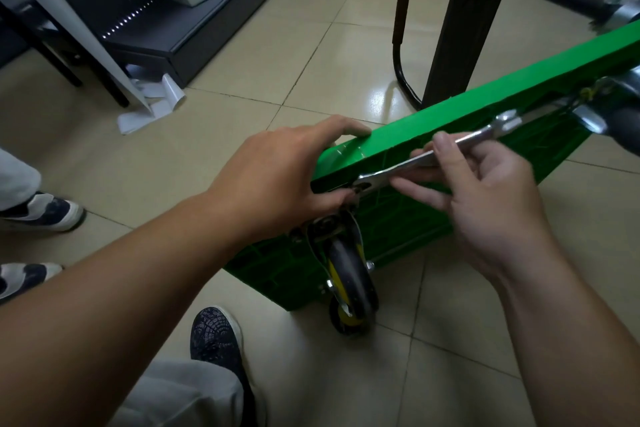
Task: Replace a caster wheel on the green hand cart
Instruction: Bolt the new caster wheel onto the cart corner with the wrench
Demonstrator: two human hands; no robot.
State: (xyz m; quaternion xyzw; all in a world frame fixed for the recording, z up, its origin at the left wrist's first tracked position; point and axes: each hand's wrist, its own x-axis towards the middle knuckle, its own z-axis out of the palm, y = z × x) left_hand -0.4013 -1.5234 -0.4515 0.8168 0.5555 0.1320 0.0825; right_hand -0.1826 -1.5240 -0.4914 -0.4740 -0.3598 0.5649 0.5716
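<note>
Plainly, the green hand cart (pixel 450 107) stands tipped on its long edge on the tiled floor (pixel 311 45), its ribbed underside turned toward the person; I judge this is meant to bring the caster wheel (pixel 349 274) and its mounting within reach. The left hand (pixel 277 177), just above the caster wheel, curls over the cart's upper edge with the thumb beneath, seemingly to steady the deck against the turning force; the right hand (pixel 485 191), up and to the right of the caster wheel, pinches the shaft of a double-ended wrench (pixel 481 135) between thumb and fingers, the remaining fingers loosely spread. The wrench's lower head sits at a fastener (pixel 358 188) just above the caster wheel; whether it is fully seated I cannot tell; so light a pinch suggests positioning rather than hard turning. By count: one cart; one wrench; two hands; two casters in view, the second caster (pixel 616 121) well away from the caster wheel along the same edge.
</note>
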